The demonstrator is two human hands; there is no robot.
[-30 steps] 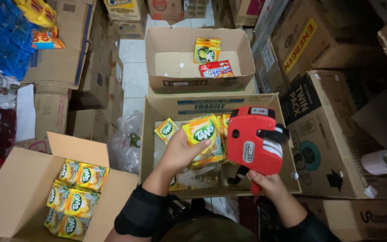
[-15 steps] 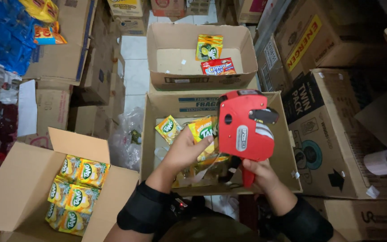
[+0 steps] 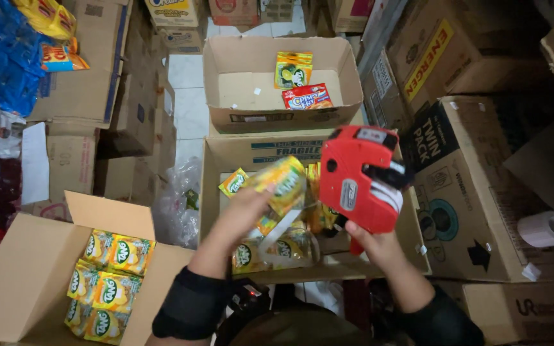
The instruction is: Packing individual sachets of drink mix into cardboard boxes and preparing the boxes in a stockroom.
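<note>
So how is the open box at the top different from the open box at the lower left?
The top box holds only two sachets, a yellow-green one and a red one, with much bare bottom showing. The lower-left box holds many yellow sachets, packed side by side in rows. The top box sits square to the view; the lower-left box lies turned at an angle. Both are plain brown cardboard.

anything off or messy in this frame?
Nothing damaged or spilled. Only oddity: a red sachet lies alone beside a green-yellow sachet in the far open box, unlike the yellow packs elsewhere.
</note>
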